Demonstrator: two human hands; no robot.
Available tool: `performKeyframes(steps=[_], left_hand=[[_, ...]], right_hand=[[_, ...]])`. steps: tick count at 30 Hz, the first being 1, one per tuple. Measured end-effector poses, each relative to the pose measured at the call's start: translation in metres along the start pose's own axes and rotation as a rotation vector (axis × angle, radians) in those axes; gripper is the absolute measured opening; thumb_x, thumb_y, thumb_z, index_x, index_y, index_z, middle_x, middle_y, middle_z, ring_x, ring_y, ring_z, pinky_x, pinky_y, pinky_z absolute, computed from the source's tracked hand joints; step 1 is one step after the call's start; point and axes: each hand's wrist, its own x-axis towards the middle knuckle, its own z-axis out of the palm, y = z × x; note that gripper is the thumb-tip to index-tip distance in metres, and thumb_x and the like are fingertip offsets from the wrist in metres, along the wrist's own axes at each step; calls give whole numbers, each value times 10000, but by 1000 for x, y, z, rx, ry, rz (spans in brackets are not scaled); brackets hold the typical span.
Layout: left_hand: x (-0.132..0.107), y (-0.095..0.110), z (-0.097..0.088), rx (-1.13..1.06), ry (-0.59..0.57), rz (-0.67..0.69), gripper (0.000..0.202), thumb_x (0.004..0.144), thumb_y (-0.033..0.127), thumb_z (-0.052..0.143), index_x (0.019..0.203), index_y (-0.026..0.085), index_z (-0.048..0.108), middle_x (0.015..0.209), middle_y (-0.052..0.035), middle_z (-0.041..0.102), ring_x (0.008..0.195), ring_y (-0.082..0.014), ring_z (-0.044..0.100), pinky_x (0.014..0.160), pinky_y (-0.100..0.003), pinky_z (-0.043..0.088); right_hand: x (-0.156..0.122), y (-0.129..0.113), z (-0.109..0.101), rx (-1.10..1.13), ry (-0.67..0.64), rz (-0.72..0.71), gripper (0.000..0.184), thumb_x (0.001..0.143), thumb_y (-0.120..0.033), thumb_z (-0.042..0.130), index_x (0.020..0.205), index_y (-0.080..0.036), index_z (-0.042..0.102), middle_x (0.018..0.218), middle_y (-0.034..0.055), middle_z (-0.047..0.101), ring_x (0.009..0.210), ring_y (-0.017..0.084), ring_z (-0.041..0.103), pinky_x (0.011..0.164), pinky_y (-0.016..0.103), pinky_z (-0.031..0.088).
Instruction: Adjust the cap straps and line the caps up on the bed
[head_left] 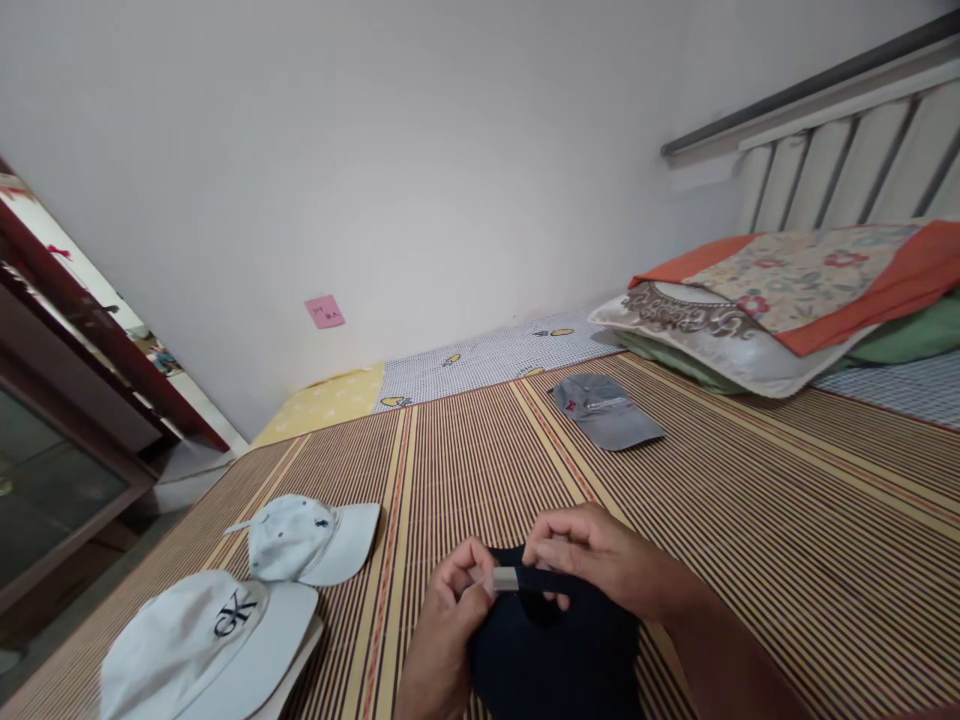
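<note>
A dark navy cap [555,655] is between my hands at the bottom middle, its back strap turned up toward me. My left hand [455,620] pinches the left part of the strap, beside a pale buckle or strap piece [506,578]. On the other side my right hand [592,555] has its fingers closed on the dark strap of the cap. Part of the cap's crown is cut off by the lower edge of the view. Whether the strap is fastened I cannot tell.
Left of my hands lie a light cap [296,540] with a small logo and a larger white cap [195,640] with dark letters. A grey cap [604,410] rests farther back on the striped mat [465,450]. Pillows [795,290] are piled at the right by the wall.
</note>
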Motion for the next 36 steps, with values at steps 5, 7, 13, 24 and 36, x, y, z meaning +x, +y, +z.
performKeyframes(steps=[5, 7, 13, 24, 36], left_hand=[[4, 2, -4, -138, 30, -4, 364, 779, 364, 897, 755, 195, 575, 667, 33, 547, 593, -97, 369, 568, -195, 291], [3, 5, -4, -166, 42, -4, 366, 767, 345, 912, 748, 190, 581, 699, 16, 591, 626, -100, 414, 596, -187, 325], [0, 7, -7, -118, 19, -10, 375, 772, 364, 911, 760, 191, 579, 680, 24, 573, 616, -100, 421, 590, -196, 326], [4, -3, -6, -62, -51, 13, 359, 781, 383, 889, 764, 193, 585, 726, 18, 562, 621, -105, 397, 570, -217, 287], [3, -5, 1, 36, -70, 12, 375, 781, 399, 888, 778, 201, 569, 698, 39, 549, 638, -120, 392, 603, -236, 295]], right_hand=[[-2, 7, -21, -91, -163, 57, 266, 879, -404, 741, 1025, -188, 798, 947, 62, 805, 839, 184, 707, 714, 280, 475], [1, 17, -25, -56, -224, 78, 286, 801, -388, 822, 1002, -185, 811, 929, 51, 806, 795, 160, 695, 670, 247, 447], [11, 52, -25, 386, -214, -44, 429, 796, -487, 850, 1048, -156, 744, 735, 23, 760, 564, 105, 645, 500, 170, 410], [8, 53, -24, 554, -108, -157, 413, 909, -485, 761, 1138, -150, 687, 584, -52, 647, 454, 84, 564, 479, 172, 459], [-4, -5, 1, 32, -94, 62, 228, 844, -272, 721, 1053, -183, 695, 744, -32, 699, 602, 109, 625, 601, 235, 461]])
